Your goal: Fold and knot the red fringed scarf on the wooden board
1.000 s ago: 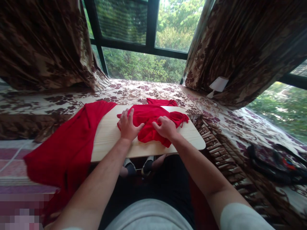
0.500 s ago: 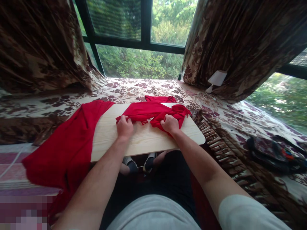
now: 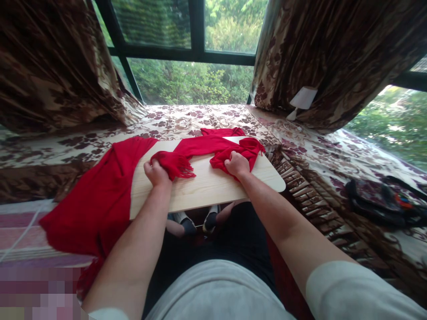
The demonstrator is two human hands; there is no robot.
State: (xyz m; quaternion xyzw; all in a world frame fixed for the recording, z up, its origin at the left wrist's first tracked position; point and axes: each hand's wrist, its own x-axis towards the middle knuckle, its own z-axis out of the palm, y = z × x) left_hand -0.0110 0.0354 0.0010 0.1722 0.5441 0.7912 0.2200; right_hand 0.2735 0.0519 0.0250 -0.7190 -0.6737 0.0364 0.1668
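A long red scarf (image 3: 207,149) lies bunched across a light wooden lap table (image 3: 207,186). My left hand (image 3: 156,172) is closed around its fringed end near the table's left side. On the right, my right hand (image 3: 237,163) is a fist gripping another bunch of the same scarf. The scarf's far part trails off the back of the table. A second, wider red cloth (image 3: 100,195) drapes over the table's left edge and down to the floor.
Patterned brown bedding (image 3: 187,120) surrounds the table, with heavy floral curtains (image 3: 50,66) on both sides of a window. A small white lamp (image 3: 302,100) stands at the back right. A dark bag (image 3: 376,200) lies at the right. My socked feet (image 3: 196,222) show under the table.
My hands went from lying flat on the heaped scarf to gripping it. The left hand has pulled the fringed end leftward, stretching the scarf out across the table.
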